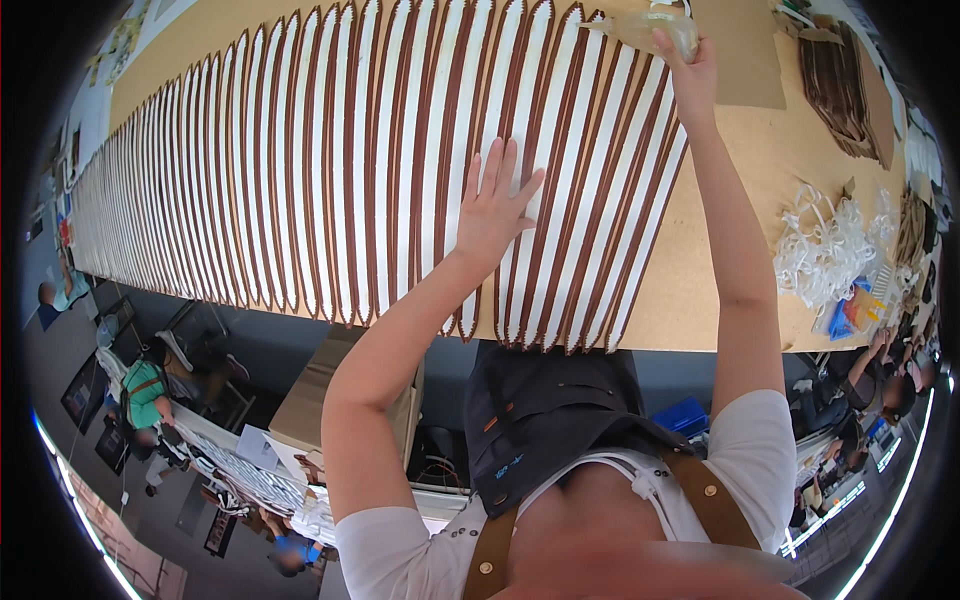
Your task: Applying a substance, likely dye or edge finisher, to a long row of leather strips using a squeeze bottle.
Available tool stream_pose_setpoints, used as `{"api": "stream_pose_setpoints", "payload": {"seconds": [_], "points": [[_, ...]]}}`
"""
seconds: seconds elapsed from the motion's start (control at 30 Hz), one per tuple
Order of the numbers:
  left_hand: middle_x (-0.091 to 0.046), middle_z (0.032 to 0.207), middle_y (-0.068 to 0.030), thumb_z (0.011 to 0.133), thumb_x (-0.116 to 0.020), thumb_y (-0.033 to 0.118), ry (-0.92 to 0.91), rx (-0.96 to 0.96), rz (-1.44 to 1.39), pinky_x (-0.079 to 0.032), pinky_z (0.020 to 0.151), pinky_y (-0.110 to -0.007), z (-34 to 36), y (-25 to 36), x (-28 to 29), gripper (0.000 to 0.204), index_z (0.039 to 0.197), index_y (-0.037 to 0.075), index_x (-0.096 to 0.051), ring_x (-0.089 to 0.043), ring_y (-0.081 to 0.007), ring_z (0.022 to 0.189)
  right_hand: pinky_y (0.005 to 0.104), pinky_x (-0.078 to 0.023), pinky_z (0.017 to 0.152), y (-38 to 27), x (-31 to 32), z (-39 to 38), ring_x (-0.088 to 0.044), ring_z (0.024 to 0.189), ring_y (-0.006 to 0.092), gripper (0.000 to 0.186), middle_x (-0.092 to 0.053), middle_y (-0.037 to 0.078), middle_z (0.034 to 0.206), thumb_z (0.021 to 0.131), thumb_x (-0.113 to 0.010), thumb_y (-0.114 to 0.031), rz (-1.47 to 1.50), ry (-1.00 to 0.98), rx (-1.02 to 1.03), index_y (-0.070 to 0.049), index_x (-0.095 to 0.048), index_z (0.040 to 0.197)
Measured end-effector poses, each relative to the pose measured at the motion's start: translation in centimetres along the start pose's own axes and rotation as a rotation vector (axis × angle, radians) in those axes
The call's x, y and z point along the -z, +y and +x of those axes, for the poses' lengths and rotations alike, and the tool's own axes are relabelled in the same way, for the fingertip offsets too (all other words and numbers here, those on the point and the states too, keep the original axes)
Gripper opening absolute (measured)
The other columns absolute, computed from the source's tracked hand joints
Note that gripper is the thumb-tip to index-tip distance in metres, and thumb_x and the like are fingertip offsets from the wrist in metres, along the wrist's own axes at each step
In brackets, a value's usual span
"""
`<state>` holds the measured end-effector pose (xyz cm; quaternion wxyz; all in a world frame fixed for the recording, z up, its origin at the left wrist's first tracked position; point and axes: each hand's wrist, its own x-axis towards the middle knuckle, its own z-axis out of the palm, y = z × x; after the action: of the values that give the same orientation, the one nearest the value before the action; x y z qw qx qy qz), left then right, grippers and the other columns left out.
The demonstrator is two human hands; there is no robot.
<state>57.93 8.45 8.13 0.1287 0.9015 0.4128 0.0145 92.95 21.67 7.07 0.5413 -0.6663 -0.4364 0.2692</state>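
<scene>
Long narrow strips (pixel 345 160), white on top with brown edges and pointed ends, lie side by side across the table in a row running far to the left. My left hand (pixel 487 215) rests on them with its fingers spread, holding nothing. At the far end of the rightmost strips, my right hand (pixel 694 85) grips a translucent squeeze bottle (pixel 655 32) with pale contents. The bottle is tipped on its side, its thin nozzle pointing left over the strip ends. Whether anything is coming out cannot be made out.
The tan tabletop (pixel 735 250) carries a tangle of white ribbon scraps (pixel 820 245) on the right. Beyond it lies a stack of brown strips (pixel 838 90). A cardboard box (pixel 330 390) stands below the table's near edge. Other people work at both sides.
</scene>
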Motion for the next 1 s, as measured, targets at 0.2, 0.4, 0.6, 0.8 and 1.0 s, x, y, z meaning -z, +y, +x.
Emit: {"api": "stream_pose_setpoints", "payload": {"seconds": [0.2,0.4,0.6,0.8,1.0], "points": [[-0.023,0.168,-0.0243,0.078,-0.078,0.054,-0.1,-0.012,0.059,-0.018,0.126,-0.059,0.0,-0.1,0.1,0.09,0.157,0.032,-0.043,-0.016,-0.0436,0.157,0.0291,-0.05,0.09,0.3,0.3,-0.1,-0.061,0.102,0.0144,0.058,-0.065,0.008,0.111,0.089,-0.085,-0.036,-0.073,-0.008,0.001,0.002,-0.058,0.124],[-0.023,0.167,-0.0246,0.078,-0.078,0.054,-0.114,-0.01,0.075,-0.018,0.126,-0.06,-0.1,-0.2,0.2,0.09,0.158,0.032,-0.043,-0.016,-0.0444,0.157,0.029,-0.05,0.089,-2.1,0.6,-2.4,-0.062,0.1,0.013,0.054,-0.067,0.006,0.108,0.09,-0.084,-0.035,-0.182,-0.11,-0.074,0.001,-0.061,0.123],[-0.023,0.167,-0.0247,0.077,-0.079,0.055,-0.094,-0.015,0.066,-0.019,0.126,-0.06,0.0,-0.1,0.1,0.09,0.156,0.031,-0.045,-0.016,-0.0442,0.157,0.0329,-0.053,0.092,-3.0,1.0,-5.2,-0.066,0.105,0.017,0.06,-0.07,0.008,0.112,0.087,-0.084,-0.044,-0.181,-0.181,-0.136,-0.003,-0.062,0.124],[-0.022,0.167,-0.0251,0.076,-0.079,0.055,-0.078,-0.019,0.064,-0.019,0.126,-0.059,-0.1,-0.2,0.2,0.088,0.155,0.03,-0.047,-0.017,-0.0437,0.157,0.0334,-0.053,0.092,-3.7,1.3,-7.7,-0.066,0.106,0.0174,0.062,-0.07,0.009,0.114,0.087,-0.085,-0.041,-0.115,-0.281,-0.19,-0.002,-0.06,0.128],[-0.021,0.168,-0.0247,0.076,-0.079,0.054,-0.076,-0.018,0.06,-0.019,0.126,-0.059,-0.1,-0.1,0.1,0.088,0.154,0.03,-0.048,-0.016,-0.0431,0.157,0.031,-0.051,0.095,-2.2,1.6,-6.2,-0.063,0.109,0.0167,0.063,-0.067,0.008,0.117,0.088,-0.084,-0.038,0.02,-0.183,-0.129,-0.001,-0.056,0.131]]}}
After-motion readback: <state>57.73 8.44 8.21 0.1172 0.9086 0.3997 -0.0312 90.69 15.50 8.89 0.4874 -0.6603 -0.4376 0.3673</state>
